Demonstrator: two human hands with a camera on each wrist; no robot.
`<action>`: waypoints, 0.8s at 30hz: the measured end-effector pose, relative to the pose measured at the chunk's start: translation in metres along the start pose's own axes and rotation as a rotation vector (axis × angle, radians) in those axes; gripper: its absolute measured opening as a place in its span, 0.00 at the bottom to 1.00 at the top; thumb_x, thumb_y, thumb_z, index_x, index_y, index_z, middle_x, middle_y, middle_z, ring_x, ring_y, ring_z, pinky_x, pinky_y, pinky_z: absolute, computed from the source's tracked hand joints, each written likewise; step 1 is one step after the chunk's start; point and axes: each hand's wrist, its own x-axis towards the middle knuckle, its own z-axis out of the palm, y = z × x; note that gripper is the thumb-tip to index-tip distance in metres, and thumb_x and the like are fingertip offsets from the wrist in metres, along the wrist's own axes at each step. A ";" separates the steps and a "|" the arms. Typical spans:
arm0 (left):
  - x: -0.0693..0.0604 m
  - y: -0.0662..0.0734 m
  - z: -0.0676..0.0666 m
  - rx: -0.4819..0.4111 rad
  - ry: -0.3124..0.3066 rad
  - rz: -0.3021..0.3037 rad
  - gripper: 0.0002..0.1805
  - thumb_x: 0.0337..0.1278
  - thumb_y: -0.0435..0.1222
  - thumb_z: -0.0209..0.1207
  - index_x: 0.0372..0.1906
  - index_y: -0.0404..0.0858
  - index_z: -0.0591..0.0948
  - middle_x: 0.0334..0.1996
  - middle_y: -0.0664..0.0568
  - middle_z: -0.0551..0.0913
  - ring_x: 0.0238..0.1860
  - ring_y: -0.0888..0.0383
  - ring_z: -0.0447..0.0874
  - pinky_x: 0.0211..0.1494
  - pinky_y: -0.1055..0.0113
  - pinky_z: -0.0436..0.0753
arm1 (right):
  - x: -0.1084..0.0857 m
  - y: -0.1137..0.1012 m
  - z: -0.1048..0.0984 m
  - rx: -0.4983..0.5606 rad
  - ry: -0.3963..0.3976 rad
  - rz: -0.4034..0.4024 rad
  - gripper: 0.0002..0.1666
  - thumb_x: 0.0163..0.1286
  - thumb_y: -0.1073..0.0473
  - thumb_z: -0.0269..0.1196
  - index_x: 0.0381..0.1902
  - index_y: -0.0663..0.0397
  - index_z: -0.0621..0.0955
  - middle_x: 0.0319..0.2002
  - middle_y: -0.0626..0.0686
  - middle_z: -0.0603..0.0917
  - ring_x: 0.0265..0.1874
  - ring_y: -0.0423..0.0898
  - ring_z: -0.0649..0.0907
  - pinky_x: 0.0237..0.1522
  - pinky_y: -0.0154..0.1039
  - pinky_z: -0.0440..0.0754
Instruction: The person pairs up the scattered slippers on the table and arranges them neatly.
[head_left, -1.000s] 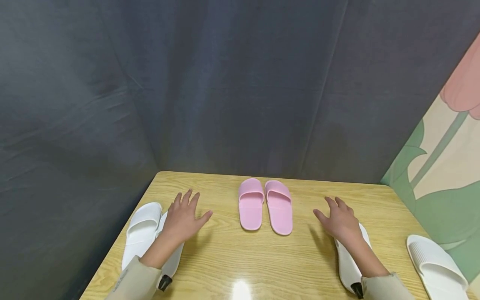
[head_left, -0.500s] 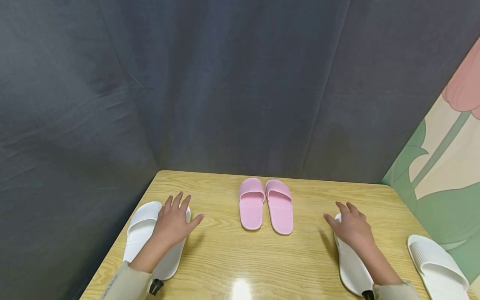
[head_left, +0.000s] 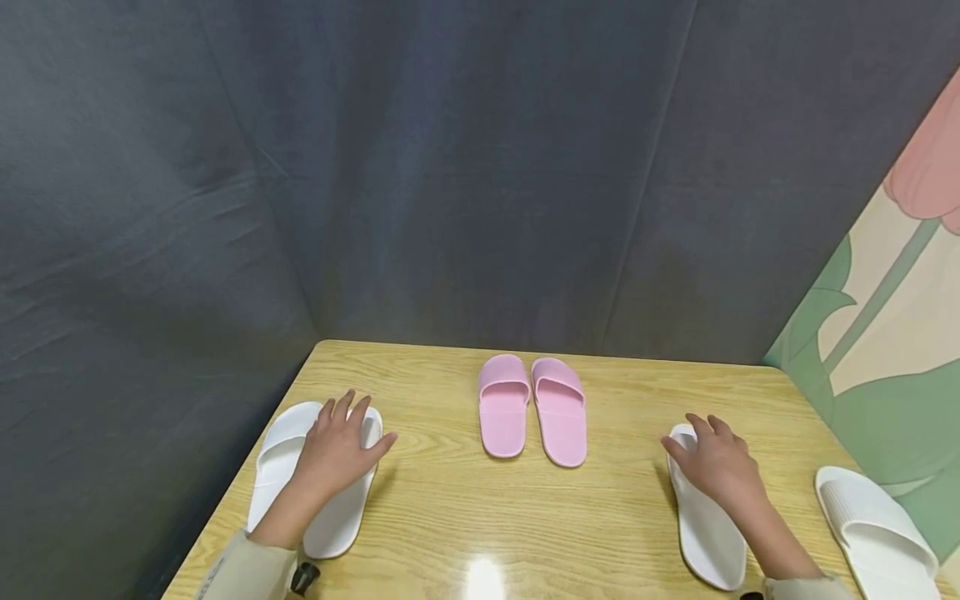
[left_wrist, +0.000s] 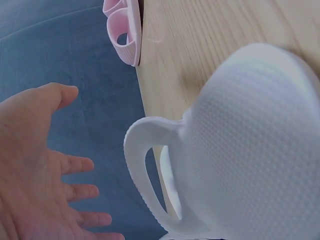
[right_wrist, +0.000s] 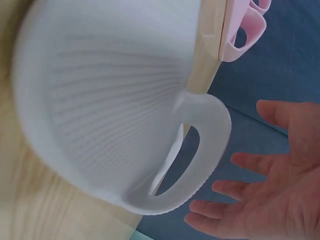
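My left hand point(head_left: 337, 454) hovers over a white slide slipper point(head_left: 341, 525), fingers spread and holding nothing. A second white slipper point(head_left: 281, 458) lies close on its left, partly hidden by the forearm. On the other side, my right hand point(head_left: 716, 467) is above another white slipper point(head_left: 708, 542), its fingers loosely apart. The left wrist view shows a dotted insole point(left_wrist: 260, 145) and a gap between hand and strap point(left_wrist: 140, 150). A ribbed insole point(right_wrist: 110, 110) fills much of the right wrist view, with the hand apart from that strap point(right_wrist: 215, 135).
Two pink slippers point(head_left: 503, 421) stand side by side near the back middle of the wooden table point(head_left: 450, 517). One more white slipper point(head_left: 877, 533) lies at the right edge. A dark curtain point(head_left: 465, 183) hangs behind; a flower-patterned panel point(head_left: 892, 350) is at right.
Both hands have drawn outward and a little back toward the body: the left one leftward, the right one rightward. More of the slippers beneath them now shows. The slippers themselves have not moved.
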 end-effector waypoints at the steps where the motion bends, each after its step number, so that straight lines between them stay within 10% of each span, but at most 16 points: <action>1: 0.000 -0.001 0.000 -0.002 -0.003 -0.001 0.45 0.64 0.60 0.59 0.74 0.33 0.67 0.74 0.30 0.61 0.72 0.24 0.56 0.61 0.27 0.68 | 0.000 0.002 0.000 -0.001 -0.001 0.001 0.48 0.76 0.35 0.52 0.72 0.73 0.61 0.68 0.83 0.54 0.61 0.87 0.59 0.53 0.80 0.66; 24: 0.000 -0.013 0.011 -0.041 -0.066 -0.066 0.44 0.64 0.57 0.60 0.75 0.33 0.65 0.75 0.30 0.59 0.74 0.26 0.52 0.61 0.26 0.66 | 0.000 0.015 0.009 -0.026 -0.041 0.040 0.46 0.76 0.37 0.52 0.71 0.73 0.61 0.66 0.83 0.56 0.60 0.88 0.60 0.51 0.80 0.67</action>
